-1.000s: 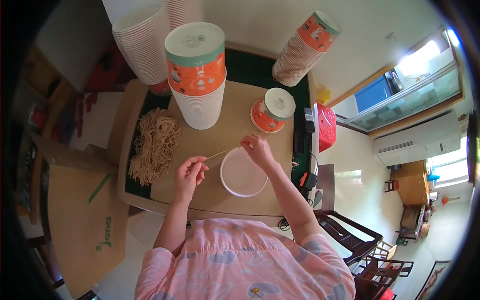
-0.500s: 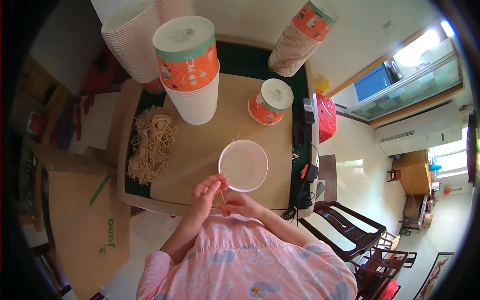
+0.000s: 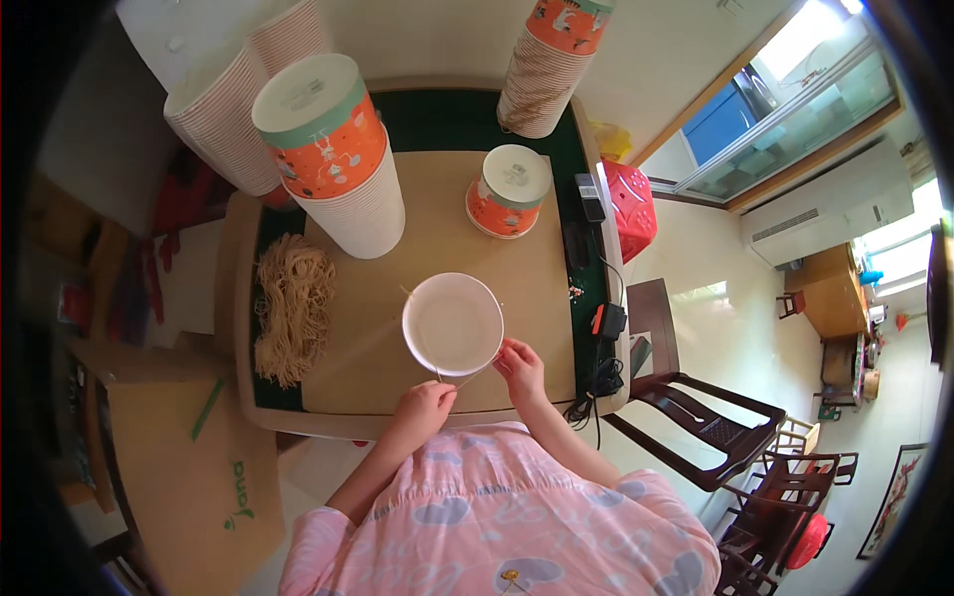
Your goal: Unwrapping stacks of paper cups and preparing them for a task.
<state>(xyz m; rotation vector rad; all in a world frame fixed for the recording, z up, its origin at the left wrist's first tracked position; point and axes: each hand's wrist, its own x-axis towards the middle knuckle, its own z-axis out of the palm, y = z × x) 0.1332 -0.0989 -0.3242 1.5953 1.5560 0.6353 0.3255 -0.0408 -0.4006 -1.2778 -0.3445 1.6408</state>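
Observation:
A white paper tub (image 3: 453,324) stands mouth up near the front of the table, its inside bare. A thin beige string (image 3: 471,379) runs along its near side between my hands, and a short piece sticks out by the left rim. My left hand (image 3: 425,407) is closed in a pinch on the string just below the near rim. At the tub's lower right, my right hand (image 3: 521,372) pinches the string's other stretch, fingertips close to the wall. A bundle of beige strings (image 3: 295,308) lies at the table's left side.
A tall stack of tubs (image 3: 343,159) stands upside down at back left, with more stacks (image 3: 224,119) behind. A short orange tub (image 3: 509,194) and another stack (image 3: 545,79) are at back right. Cables and a black adapter (image 3: 609,320) line the right edge; a cardboard box (image 3: 189,467) stands left.
My right hand has moved right and up, away from my left hand, to the tub's right side. The string now stretches between them. The view has shifted slightly.

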